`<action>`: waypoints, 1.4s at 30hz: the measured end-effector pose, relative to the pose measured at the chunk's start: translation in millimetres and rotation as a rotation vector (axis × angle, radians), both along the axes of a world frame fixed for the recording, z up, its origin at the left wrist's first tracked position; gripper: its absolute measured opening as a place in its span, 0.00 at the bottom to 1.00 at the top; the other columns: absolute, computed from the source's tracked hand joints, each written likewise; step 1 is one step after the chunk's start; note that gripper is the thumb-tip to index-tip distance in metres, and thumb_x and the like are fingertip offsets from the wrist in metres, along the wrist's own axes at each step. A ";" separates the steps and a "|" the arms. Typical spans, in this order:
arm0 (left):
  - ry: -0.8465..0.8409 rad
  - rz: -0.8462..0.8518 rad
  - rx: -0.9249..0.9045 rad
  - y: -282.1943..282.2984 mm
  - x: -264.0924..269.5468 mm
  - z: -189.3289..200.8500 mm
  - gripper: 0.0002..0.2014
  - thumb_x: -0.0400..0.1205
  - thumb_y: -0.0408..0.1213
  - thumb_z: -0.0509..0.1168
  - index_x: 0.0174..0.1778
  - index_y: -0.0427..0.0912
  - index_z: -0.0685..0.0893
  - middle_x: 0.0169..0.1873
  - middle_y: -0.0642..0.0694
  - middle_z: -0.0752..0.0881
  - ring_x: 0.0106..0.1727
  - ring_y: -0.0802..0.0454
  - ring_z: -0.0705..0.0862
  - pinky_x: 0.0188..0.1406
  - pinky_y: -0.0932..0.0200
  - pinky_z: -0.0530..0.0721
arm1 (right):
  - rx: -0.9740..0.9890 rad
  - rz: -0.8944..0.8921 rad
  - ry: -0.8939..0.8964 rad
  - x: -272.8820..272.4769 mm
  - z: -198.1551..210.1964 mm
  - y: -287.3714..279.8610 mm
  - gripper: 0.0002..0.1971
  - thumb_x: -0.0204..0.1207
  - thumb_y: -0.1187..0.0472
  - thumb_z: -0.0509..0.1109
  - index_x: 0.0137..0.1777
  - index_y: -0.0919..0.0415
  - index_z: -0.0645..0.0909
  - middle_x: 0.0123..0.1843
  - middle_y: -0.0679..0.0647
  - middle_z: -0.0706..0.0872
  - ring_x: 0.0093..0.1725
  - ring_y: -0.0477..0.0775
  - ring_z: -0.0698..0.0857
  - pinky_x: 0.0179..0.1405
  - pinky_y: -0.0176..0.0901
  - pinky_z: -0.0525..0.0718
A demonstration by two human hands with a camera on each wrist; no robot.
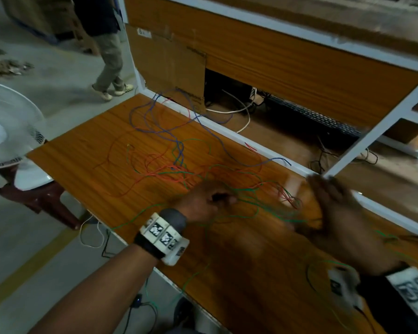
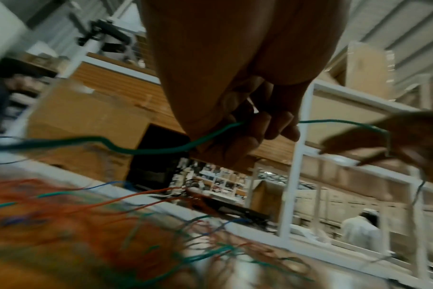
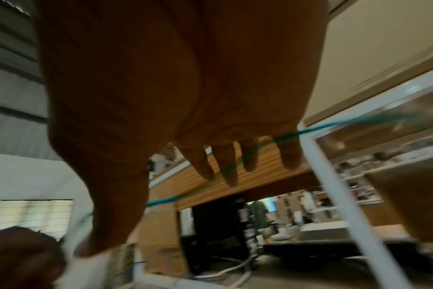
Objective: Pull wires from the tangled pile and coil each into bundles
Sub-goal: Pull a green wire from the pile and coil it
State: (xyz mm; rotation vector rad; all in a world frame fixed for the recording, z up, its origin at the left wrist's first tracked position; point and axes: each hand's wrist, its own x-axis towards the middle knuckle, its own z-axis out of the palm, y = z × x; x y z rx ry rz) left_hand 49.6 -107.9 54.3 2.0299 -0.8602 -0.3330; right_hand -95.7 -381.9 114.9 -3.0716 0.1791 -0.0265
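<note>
Green wire [image 2: 161, 150] is running sideways between hands, just nearside of the tangled pile [image 1: 179, 165]: left hand [image 1: 203, 201] is pinching it, right hand [image 1: 333, 213] is spreading fingers, wire draped across.

A loose tangle of thin wires [image 1: 176, 165] sprawls across my wood-grain bench [image 1: 82, 150]: red, green and blue strands looping over one another. The blue wires [image 1: 155, 116] trail toward the far edge, and the red wires [image 1: 152, 172] lie mostly in the middle. One green wire [image 2: 161, 150] is lifted clear of the heap. It runs through the curled fingers [image 2: 260, 129] of my left hand [image 1: 203, 201] and stretches across to my right hand [image 1: 343, 213], passing along my straight fingers [image 3: 225, 162] there. More green wire hangs off the near edge of the bench.
</note>
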 end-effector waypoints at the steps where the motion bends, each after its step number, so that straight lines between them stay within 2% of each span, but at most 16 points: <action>1: -0.027 -0.055 0.007 -13.6 -6.0 4.2 0.08 0.83 0.40 0.71 0.55 0.42 0.92 0.46 0.48 0.92 0.42 0.63 0.83 0.44 0.67 0.79 | 0.054 0.072 -0.004 5.0 1.3 20.0 0.45 0.72 0.37 0.80 0.85 0.56 0.70 0.81 0.64 0.76 0.81 0.72 0.72 0.74 0.72 0.78; 4: -0.009 -0.119 -0.032 -40.8 -18.9 12.2 0.07 0.83 0.40 0.70 0.54 0.48 0.91 0.46 0.56 0.91 0.46 0.64 0.85 0.47 0.67 0.81 | 0.224 0.249 -0.063 15.4 -2.2 56.9 0.12 0.80 0.56 0.71 0.62 0.46 0.84 0.54 0.53 0.90 0.54 0.58 0.89 0.48 0.58 0.88; 6: 0.069 -0.125 -0.082 -40.7 -19.2 13.7 0.07 0.83 0.40 0.72 0.55 0.51 0.91 0.45 0.59 0.90 0.47 0.65 0.87 0.50 0.60 0.85 | 0.353 0.216 -0.125 16.0 -7.2 48.3 0.16 0.77 0.69 0.70 0.55 0.45 0.86 0.36 0.43 0.87 0.34 0.48 0.87 0.30 0.52 0.83; 9: 0.015 -0.122 -0.033 -11.9 -10.9 3.7 0.09 0.83 0.35 0.72 0.58 0.43 0.91 0.44 0.59 0.87 0.43 0.81 0.81 0.44 0.79 0.75 | 0.350 0.027 -0.333 3.4 -0.1 4.7 0.16 0.78 0.74 0.70 0.50 0.50 0.89 0.32 0.34 0.81 0.26 0.33 0.77 0.23 0.39 0.73; 12: 0.006 -0.067 0.004 26.3 -0.9 -8.3 0.08 0.82 0.33 0.71 0.54 0.38 0.92 0.36 0.65 0.87 0.34 0.81 0.78 0.35 0.80 0.70 | 0.303 -0.120 -0.469 -13.6 10.8 -36.4 0.11 0.84 0.63 0.66 0.47 0.48 0.88 0.32 0.46 0.88 0.27 0.46 0.83 0.31 0.46 0.82; 15: 0.078 0.002 0.026 36.6 5.3 -10.1 0.03 0.82 0.36 0.72 0.45 0.47 0.92 0.22 0.68 0.80 0.24 0.70 0.74 0.27 0.74 0.67 | 0.263 -0.138 -0.372 -23.7 2.8 -48.6 0.11 0.85 0.55 0.66 0.44 0.50 0.89 0.32 0.47 0.89 0.29 0.52 0.87 0.33 0.52 0.85; 18: 0.053 0.031 0.000 26.8 9.7 -3.5 0.04 0.81 0.41 0.73 0.42 0.55 0.90 0.23 0.67 0.82 0.25 0.69 0.76 0.27 0.73 0.69 | 0.245 -0.251 -0.208 -25.8 -1.3 -53.9 0.08 0.82 0.50 0.69 0.55 0.47 0.89 0.50 0.55 0.94 0.45 0.62 0.91 0.44 0.55 0.87; 20: 0.029 0.013 0.033 10.7 6.9 3.5 0.02 0.82 0.42 0.73 0.44 0.51 0.91 0.23 0.68 0.82 0.27 0.72 0.77 0.29 0.75 0.69 | 0.025 -0.262 -0.043 -23.3 -2.2 -49.1 0.32 0.77 0.44 0.77 0.79 0.56 0.78 0.75 0.63 0.84 0.71 0.71 0.81 0.63 0.65 0.83; 22: -0.018 -0.078 0.053 -13.9 -1.3 9.7 0.03 0.82 0.43 0.73 0.47 0.50 0.92 0.30 0.66 0.85 0.34 0.71 0.81 0.33 0.75 0.71 | -0.031 -0.109 -0.037 -16.0 -3.7 -22.8 0.44 0.74 0.34 0.74 0.84 0.58 0.70 0.82 0.62 0.76 0.81 0.73 0.71 0.74 0.69 0.78; 24: -0.019 -0.181 0.062 -38.3 -12.1 17.9 0.05 0.83 0.42 0.72 0.50 0.49 0.92 0.38 0.61 0.88 0.40 0.67 0.84 0.38 0.71 0.76 | 0.092 0.055 -0.041 -6.6 -5.7 15.4 0.31 0.77 0.37 0.70 0.75 0.54 0.80 0.72 0.62 0.84 0.75 0.69 0.78 0.68 0.65 0.83; 26: -0.013 -0.197 0.036 -53.4 -16.3 24.7 0.05 0.83 0.42 0.72 0.51 0.48 0.92 0.41 0.57 0.90 0.42 0.65 0.85 0.39 0.71 0.77 | 0.248 0.140 -0.030 -0.7 -11.1 38.9 0.11 0.81 0.47 0.64 0.53 0.49 0.85 0.49 0.56 0.91 0.53 0.63 0.89 0.48 0.59 0.88; 29: 0.085 -0.154 -0.058 -49.2 -10.5 27.1 0.02 0.80 0.38 0.75 0.47 0.47 0.92 0.40 0.56 0.91 0.39 0.68 0.85 0.37 0.74 0.77 | 0.462 0.057 -0.133 -11.3 -5.3 27.8 0.08 0.76 0.57 0.61 0.42 0.46 0.81 0.32 0.46 0.87 0.32 0.51 0.86 0.33 0.56 0.84; 34: 0.101 -0.020 0.060 -8.2 16.5 -0.8 0.03 0.82 0.43 0.72 0.45 0.51 0.91 0.32 0.61 0.88 0.28 0.71 0.80 0.28 0.73 0.71 | 0.447 -0.194 -0.453 -55.4 41.9 -46.3 0.08 0.85 0.64 0.69 0.47 0.55 0.88 0.34 0.48 0.90 0.33 0.49 0.88 0.40 0.50 0.85; 39: 0.073 -0.050 0.161 -15.9 14.6 9.5 0.04 0.81 0.52 0.72 0.44 0.59 0.90 0.30 0.62 0.88 0.32 0.67 0.84 0.29 0.69 0.73 | 0.279 -0.276 -0.428 -67.9 45.3 -79.4 0.07 0.85 0.60 0.71 0.47 0.51 0.89 0.37 0.48 0.92 0.36 0.55 0.91 0.43 0.50 0.85; 40: 0.090 -0.054 0.155 -21.6 12.9 11.9 0.03 0.81 0.50 0.72 0.45 0.57 0.90 0.30 0.59 0.88 0.32 0.67 0.84 0.30 0.67 0.74 | 0.266 -0.331 -0.396 -68.9 43.0 -84.5 0.04 0.84 0.60 0.74 0.52 0.52 0.91 0.43 0.54 0.94 0.42 0.60 0.92 0.45 0.51 0.86; 42: 0.096 -0.104 0.143 -33.4 4.3 17.5 0.02 0.82 0.44 0.72 0.49 0.53 0.89 0.31 0.61 0.86 0.32 0.72 0.83 0.33 0.69 0.75 | 0.117 -0.430 -0.241 -68.7 36.1 -87.8 0.24 0.79 0.54 0.80 0.74 0.55 0.83 0.68 0.66 0.88 0.63 0.72 0.87 0.61 0.61 0.84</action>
